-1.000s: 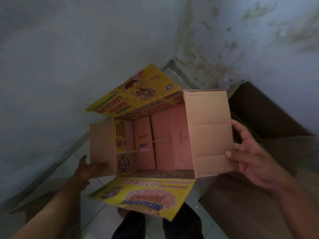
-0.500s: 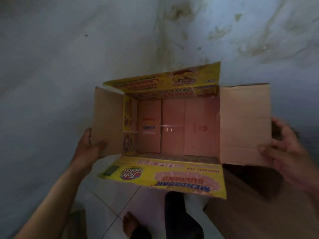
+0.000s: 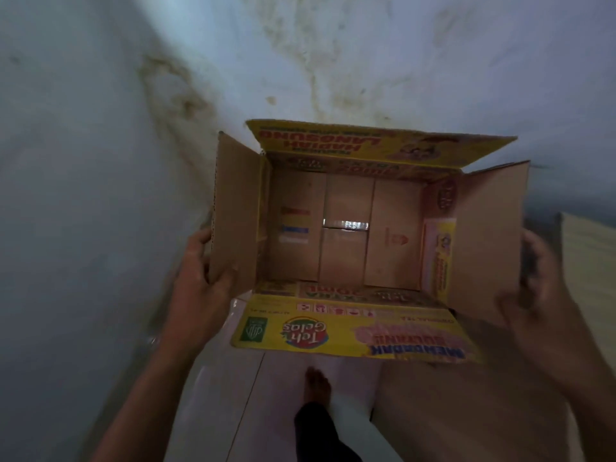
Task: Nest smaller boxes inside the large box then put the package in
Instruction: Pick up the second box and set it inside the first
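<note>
- Firmly, the left hand (image 3: 196,295) grips the left side flap of the yellow box (image 3: 346,228), thumb on the inside face.
- Opposite, the right hand (image 3: 546,295) clasps the right flap's outer edge; it is blurred.
- Held between the two hands above the tiled floor (image 3: 266,411), the box is open, all four flaps spread, its taped bottom bare.
- A bare foot (image 3: 316,385) stands below, and a stained wall (image 3: 300,61) rises behind.

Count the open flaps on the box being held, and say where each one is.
4. On the box: far yellow flap, near yellow flap, plain left flap gripped by the left hand, plain right flap gripped by the right hand. None look hidden.
</note>
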